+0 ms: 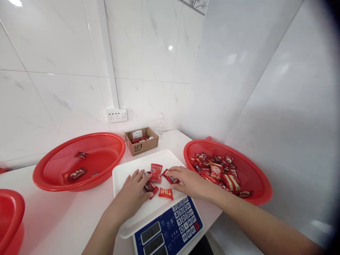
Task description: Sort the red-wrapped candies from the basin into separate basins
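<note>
Several small wrapped candies lie on the white tray (124,219) of a weighing scale. Spread fingers of my left hand (132,193) rest over a dark red-brown candy packet (150,187), partly covering it. My right hand (187,180) reaches in from the right, its thumb and fingers apart around a dark red candy packet (172,178); whether it presses on the packet cannot be made out. Between the hands sit a bright red candy packet (156,172) and, nearer me, an orange-red candy packet (166,193).
A red basket (261,187) at right holds many candies. Another red basket (79,140) at left has a few, and part of a third basket (16,202) shows. Behind stand a cardboard box (145,145) and a clear bottle (160,124). The scale's keypad panel (170,226) faces me.
</note>
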`<state>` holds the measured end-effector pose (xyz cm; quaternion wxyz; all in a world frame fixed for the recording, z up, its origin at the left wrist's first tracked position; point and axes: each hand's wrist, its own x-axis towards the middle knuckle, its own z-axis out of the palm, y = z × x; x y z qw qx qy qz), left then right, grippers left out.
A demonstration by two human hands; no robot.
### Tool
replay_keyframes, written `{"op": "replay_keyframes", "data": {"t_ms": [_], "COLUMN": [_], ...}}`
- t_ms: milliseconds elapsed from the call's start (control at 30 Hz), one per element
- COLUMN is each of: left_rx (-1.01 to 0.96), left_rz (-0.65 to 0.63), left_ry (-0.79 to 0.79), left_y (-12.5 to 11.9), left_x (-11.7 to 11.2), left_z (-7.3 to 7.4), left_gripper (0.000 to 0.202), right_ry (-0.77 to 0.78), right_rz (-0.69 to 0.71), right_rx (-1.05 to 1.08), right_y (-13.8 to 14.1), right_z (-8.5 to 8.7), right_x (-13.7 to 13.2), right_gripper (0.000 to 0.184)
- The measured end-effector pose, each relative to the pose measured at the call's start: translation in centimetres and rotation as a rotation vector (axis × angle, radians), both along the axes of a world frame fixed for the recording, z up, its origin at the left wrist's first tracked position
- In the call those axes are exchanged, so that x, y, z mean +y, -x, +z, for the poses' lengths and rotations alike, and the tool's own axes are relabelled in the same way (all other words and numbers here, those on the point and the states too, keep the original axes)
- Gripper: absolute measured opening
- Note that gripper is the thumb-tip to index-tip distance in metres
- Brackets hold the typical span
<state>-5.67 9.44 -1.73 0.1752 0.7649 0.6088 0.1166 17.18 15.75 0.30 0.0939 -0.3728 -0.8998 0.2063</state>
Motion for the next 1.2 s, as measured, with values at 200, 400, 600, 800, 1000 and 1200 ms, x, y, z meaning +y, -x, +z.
{"op": "replay_keyframes", "data": {"t_ms": [200, 400, 600, 800, 1000, 1200], "left_rx": [0.011, -0.031, -0.104, -0.113, -0.1, -0.094], "left_rz": [-0.005, -0.025, -0.059, -0.041, 0.019, 0.061], "left_ry": [-0.019, -0.031, -0.005, -0.036, -0.072, -0.13], "left_y": [0.0, 0.2, 0.1, 0.2, 0.3, 0.3], "left_x": [0.0, -0.3, -0.8, -0.7, -0.3, 0.0], "left_z": [-0.1, 0.0, 0.6, 0.3, 0.2, 0.2], "left_gripper": [0.051, 0.051, 0.048, 0.048, 0.038, 0.03], "right_ry": [0.008, -0.141, -0.222, -0.213, -0.188, -0.142], "right_rz": [0.127, 0.027, -0.089, -0.107, -0.053, 0.008], "right_rx": [-0.023, -0.066, -0.103, -0.111, -0.108, -0.069], "right_y": [0.6, 2.0, 2.6, 2.7, 2.4, 2.1], "right_z": [0.0, -2.0, -2.4, -2.2, -1.9, -1.5], "right_x": [-1.2, 0.4, 1.7, 1.6, 1.0, 0.1], "right_gripper": [0.046, 0.034, 0.032, 0.026, 0.029, 0.027]}}
